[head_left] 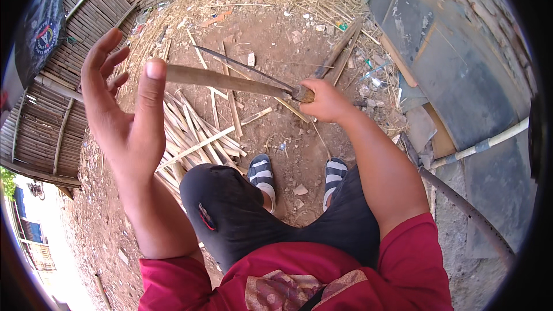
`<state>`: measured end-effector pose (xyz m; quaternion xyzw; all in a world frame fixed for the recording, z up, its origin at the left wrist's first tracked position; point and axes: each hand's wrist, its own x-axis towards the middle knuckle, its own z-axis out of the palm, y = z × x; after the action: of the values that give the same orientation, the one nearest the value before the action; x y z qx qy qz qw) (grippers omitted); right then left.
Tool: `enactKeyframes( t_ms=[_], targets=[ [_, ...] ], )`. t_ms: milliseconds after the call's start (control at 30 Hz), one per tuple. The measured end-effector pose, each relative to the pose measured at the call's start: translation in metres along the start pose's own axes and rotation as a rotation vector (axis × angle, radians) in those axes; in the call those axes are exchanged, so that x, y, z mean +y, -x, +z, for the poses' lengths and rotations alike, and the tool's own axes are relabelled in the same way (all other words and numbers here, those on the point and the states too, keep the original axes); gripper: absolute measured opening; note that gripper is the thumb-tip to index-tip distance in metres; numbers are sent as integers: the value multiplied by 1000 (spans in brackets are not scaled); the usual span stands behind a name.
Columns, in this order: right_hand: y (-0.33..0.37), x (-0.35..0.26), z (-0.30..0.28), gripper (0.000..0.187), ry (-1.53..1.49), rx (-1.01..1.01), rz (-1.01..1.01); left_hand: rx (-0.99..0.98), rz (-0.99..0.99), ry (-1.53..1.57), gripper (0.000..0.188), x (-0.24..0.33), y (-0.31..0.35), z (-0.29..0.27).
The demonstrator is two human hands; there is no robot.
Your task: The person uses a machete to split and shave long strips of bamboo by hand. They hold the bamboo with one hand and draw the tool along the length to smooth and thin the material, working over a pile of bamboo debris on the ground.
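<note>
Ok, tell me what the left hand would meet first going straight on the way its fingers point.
Probably the bamboo wall, which shows beyond the left hand, though how far off is unclear.

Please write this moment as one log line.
right hand: closed around wooden knife handle; left hand: open, thumb beside visible end of flat wooden strip; ground: pale sticks

Flat strip (224,79): is showing brown
Split sticks (196,126): are gleaming cream
Shirt (409,259): is glowing crimson
Footwear (261,174): is flashing dark-and-white stripes
</note>
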<state>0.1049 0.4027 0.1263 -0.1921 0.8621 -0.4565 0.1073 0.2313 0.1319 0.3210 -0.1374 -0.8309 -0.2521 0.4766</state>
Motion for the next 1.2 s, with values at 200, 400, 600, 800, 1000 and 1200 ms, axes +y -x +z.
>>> enactKeyframes(
  t_ms=[200, 400, 600, 800, 1000, 1200],
  targets=[
    [-3, 7, 25, 59, 65, -2, -66, 144, -481, 979, 71, -9, 10, 89],
    [-1, 4, 36, 51, 2, -9, -101, 187, -450, 1148, 64, -13, 7, 101],
    [-7, 35, 23, 59, 275, 181, -247, 476, -518, 1047, 49, -14, -13, 91],
    [17, -16, 0, 58, 54, 88, 75, 585, -594, 818, 38, -37, -9, 114],
    [35, -38, 3, 58, -73, 63, 151, 522, -374, 603, 35, -65, -8, 108],
    [49, -66, 20, 52, -81, 313, -124, 632, -324, 489, 30, -79, -15, 119]
  ],
)
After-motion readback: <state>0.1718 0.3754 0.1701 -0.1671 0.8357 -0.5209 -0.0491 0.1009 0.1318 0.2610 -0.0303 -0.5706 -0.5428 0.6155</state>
